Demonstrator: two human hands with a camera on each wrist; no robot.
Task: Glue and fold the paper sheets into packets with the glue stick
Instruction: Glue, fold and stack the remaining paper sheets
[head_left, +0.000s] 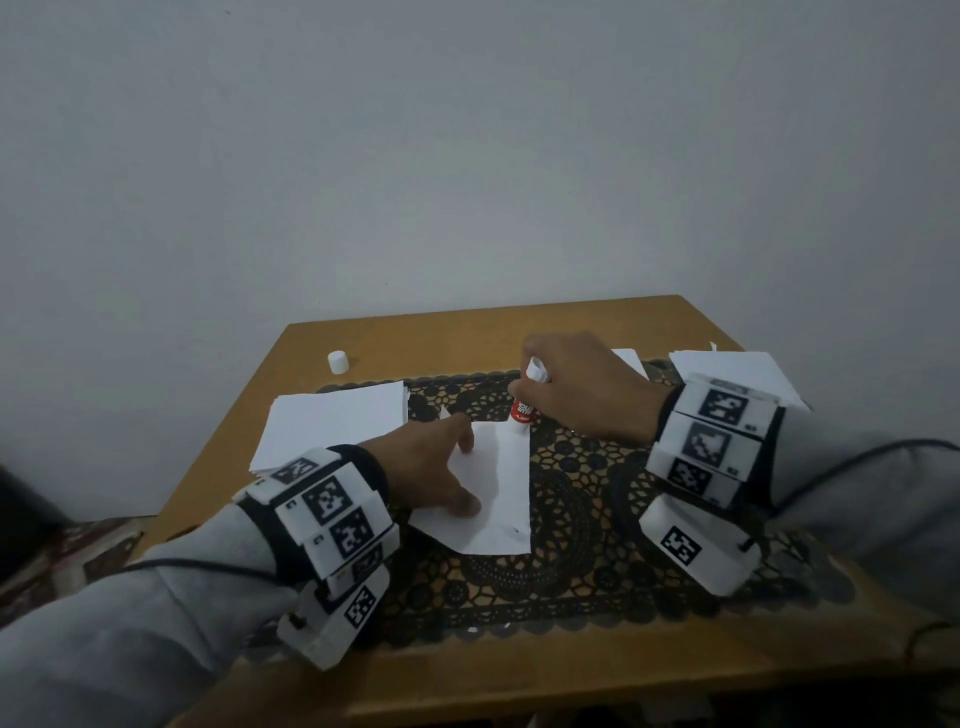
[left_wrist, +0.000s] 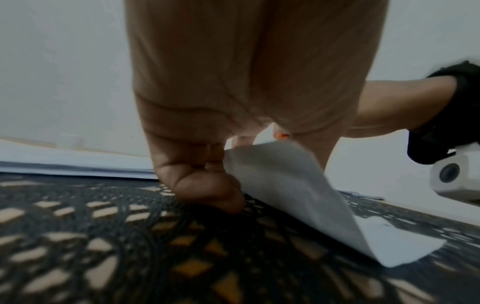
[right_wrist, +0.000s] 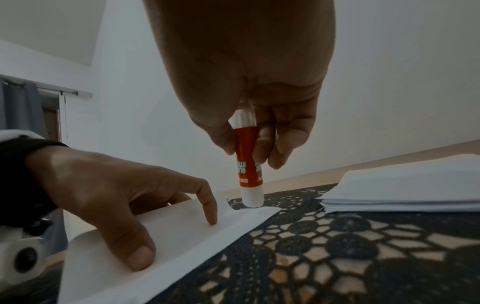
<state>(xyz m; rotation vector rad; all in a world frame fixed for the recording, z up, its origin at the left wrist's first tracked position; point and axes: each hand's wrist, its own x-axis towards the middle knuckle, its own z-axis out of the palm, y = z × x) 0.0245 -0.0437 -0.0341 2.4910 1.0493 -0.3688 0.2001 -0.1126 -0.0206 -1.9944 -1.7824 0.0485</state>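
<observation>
A plain pale wall (head_left: 467, 156) rises behind a wooden table (head_left: 519, 317) covered by a dark lace mat (head_left: 571, 499), while a curtain rod (right_wrist: 39, 88) and grey curtain (right_wrist: 23, 107) show at the left.

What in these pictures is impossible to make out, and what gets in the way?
- Glue stick tip, right wrist view: pressed down on the paper sheet, so any glue laid is unseen.
- Its label, head view: too small and upside down to read.
- Left hand fingertips, left wrist view: hidden behind the palm and the raised flap.
- Right paper stack, head view: partly covered by the wrist rig.
</observation>
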